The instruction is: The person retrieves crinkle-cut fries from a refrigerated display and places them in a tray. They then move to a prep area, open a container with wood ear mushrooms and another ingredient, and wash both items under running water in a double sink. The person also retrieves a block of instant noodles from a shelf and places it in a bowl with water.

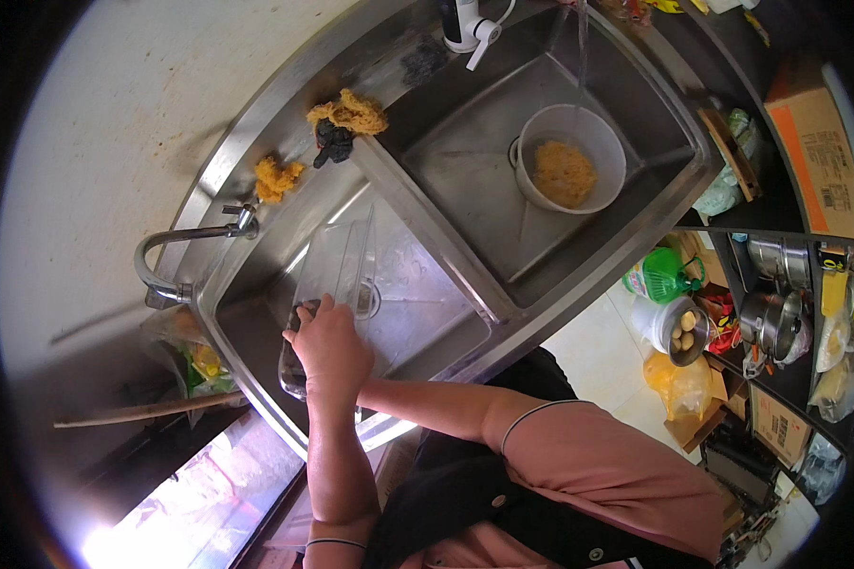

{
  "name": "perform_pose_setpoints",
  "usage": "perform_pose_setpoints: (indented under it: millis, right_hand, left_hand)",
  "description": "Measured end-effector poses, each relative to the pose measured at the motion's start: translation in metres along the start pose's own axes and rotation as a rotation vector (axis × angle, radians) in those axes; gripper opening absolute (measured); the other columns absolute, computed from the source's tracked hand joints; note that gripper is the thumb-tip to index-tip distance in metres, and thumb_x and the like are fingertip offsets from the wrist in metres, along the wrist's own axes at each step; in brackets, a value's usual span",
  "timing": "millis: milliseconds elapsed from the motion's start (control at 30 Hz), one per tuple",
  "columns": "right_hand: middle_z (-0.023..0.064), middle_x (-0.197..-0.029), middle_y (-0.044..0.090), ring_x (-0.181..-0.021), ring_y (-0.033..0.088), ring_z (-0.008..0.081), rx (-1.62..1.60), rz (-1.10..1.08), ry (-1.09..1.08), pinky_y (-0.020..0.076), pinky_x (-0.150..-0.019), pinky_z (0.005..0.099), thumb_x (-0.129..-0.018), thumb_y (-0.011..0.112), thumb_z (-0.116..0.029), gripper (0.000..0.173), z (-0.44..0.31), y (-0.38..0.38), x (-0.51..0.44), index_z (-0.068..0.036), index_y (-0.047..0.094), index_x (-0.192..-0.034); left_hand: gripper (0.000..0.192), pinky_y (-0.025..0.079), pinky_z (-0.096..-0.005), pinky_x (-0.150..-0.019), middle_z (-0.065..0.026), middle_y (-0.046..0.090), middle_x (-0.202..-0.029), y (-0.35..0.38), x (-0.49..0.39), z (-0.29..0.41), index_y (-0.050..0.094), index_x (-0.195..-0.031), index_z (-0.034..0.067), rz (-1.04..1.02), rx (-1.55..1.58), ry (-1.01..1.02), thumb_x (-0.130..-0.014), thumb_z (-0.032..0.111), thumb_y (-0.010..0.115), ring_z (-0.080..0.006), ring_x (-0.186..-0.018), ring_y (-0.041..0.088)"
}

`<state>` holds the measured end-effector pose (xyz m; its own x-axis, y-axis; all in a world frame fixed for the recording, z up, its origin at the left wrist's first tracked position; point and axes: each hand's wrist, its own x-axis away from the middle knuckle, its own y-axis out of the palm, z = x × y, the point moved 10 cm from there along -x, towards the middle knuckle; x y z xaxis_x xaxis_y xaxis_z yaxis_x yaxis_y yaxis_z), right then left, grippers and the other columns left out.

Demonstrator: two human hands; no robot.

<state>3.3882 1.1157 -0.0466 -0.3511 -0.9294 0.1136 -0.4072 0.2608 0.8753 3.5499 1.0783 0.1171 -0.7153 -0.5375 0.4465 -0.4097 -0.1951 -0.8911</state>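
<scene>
A long clear plastic container lies slanted in the left basin of a steel double sink, partly over the drain. My left hand grips its near end, fingers bent over the left side. Under and beside those fingers shows a dark patch; whether it is a cloth, a pad or something seen through the plastic is unclear. My right forearm reaches in from the right and passes behind my left wrist. That hides my right hand, so its hold is not visible.
Water runs into a pale pot holding yellowish shreds in the right basin. A curved chrome tap and a white-handled faucet stand at the back. Yellow scrubbers and a dark rag lie on the ledge. Shelves hold pots at right.
</scene>
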Motion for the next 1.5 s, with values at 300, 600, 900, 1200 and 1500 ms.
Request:
perform_pose_setpoints:
  millis: [300,600,900,1200,1500]
  right_hand:
    - [0.004,-0.107,0.052,-0.096,0.049,0.0138,-0.009,-0.011,0.011,0.0416,-0.086,0.0289,-0.086,0.057,-0.015,0.027,0.004,-0.001,0.002,-0.007,0.052,-0.112]
    - [0.0025,-0.108,0.052,-0.096,0.049,0.0106,-0.034,-0.017,0.019,0.0417,-0.087,0.027,-0.087,0.057,-0.013,0.027,0.009,0.0,0.0,-0.007,0.051,-0.113]
    - [0.0029,-0.108,0.052,-0.095,0.048,0.0122,-0.029,-0.008,0.017,0.0413,-0.087,0.028,-0.088,0.055,-0.015,0.025,0.007,0.001,0.004,-0.008,0.052,-0.112]
    - [0.0058,-0.107,0.053,-0.095,0.048,0.0174,-0.016,-0.008,0.033,0.0409,-0.086,0.0315,-0.086,0.056,-0.018,0.027,0.008,0.004,0.005,-0.008,0.052,-0.11]
    - [0.0087,-0.105,0.053,-0.095,0.049,0.0227,-0.01,-0.004,0.037,0.0406,-0.085,0.035,-0.084,0.056,-0.022,0.029,0.008,0.008,0.005,-0.007,0.053,-0.109]
  left_hand:
    - [0.017,0.037,-0.0638,-0.085,-0.0123,0.056,-0.106,0.002,-0.003,0.0,0.064,-0.079,0.003,-0.001,-0.03,0.0,-0.064,0.006,0.056,-0.0412,-0.113,0.047]
    - [0.017,0.037,-0.063,-0.085,-0.0113,0.056,-0.108,0.004,-0.006,0.001,0.065,-0.08,0.003,-0.03,-0.066,-0.006,-0.064,0.008,0.057,-0.0399,-0.114,0.047]
    - [0.018,0.039,-0.0631,-0.084,-0.0122,0.057,-0.106,0.008,-0.008,-0.003,0.065,-0.08,0.003,-0.036,-0.052,-0.002,-0.065,0.007,0.057,-0.0403,-0.112,0.048]
    - [0.018,0.039,-0.0635,-0.084,-0.0132,0.057,-0.105,0.007,-0.007,-0.005,0.065,-0.08,0.002,0.011,-0.039,0.007,-0.065,0.006,0.056,-0.0408,-0.112,0.047]
    - [0.018,0.039,-0.0639,-0.084,-0.0123,0.057,-0.106,0.01,-0.008,-0.007,0.064,-0.081,0.003,-0.043,-0.03,-0.014,-0.065,0.007,0.057,-0.04,-0.112,0.048]
